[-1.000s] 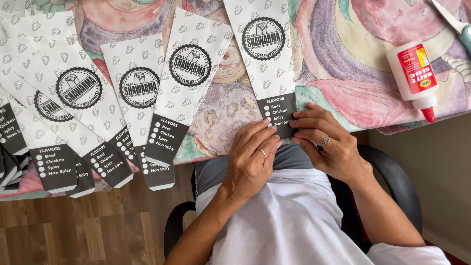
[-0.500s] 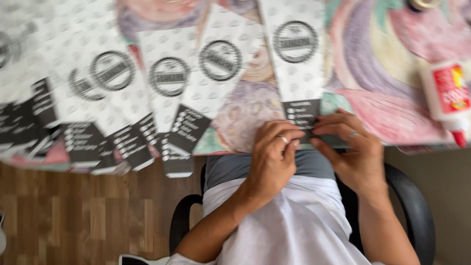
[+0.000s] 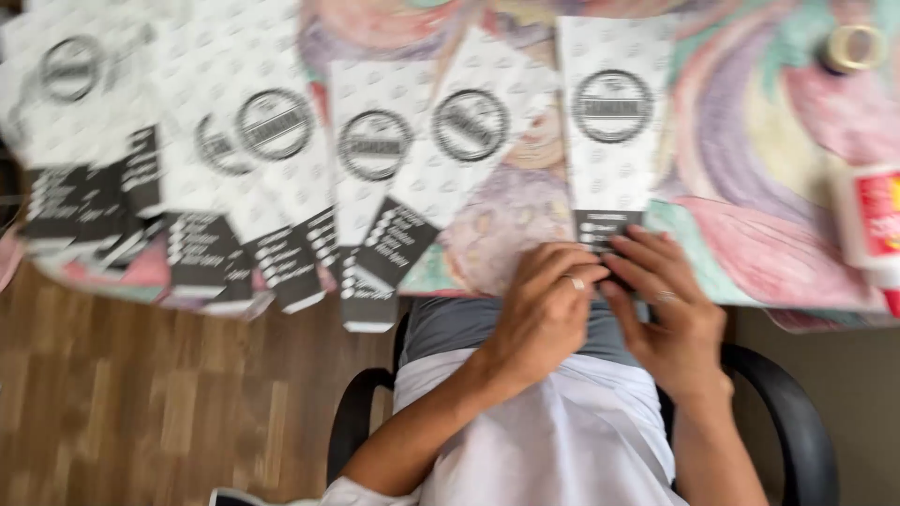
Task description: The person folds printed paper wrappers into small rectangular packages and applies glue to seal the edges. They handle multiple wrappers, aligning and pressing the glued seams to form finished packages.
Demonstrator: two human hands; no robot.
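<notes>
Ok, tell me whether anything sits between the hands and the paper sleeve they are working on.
Nothing visible does. The left hand and the right hand both rest directly on the dark lower end of the paper sleeve at the table edge. The other sleeves lie off to the left, and the glue bottle to the right.

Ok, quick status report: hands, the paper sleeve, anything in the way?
Left hand and right hand both pressing the paper sleeve at its dark bottom end. Sleeve flat on table. Glue bottle off right, clear.
</notes>
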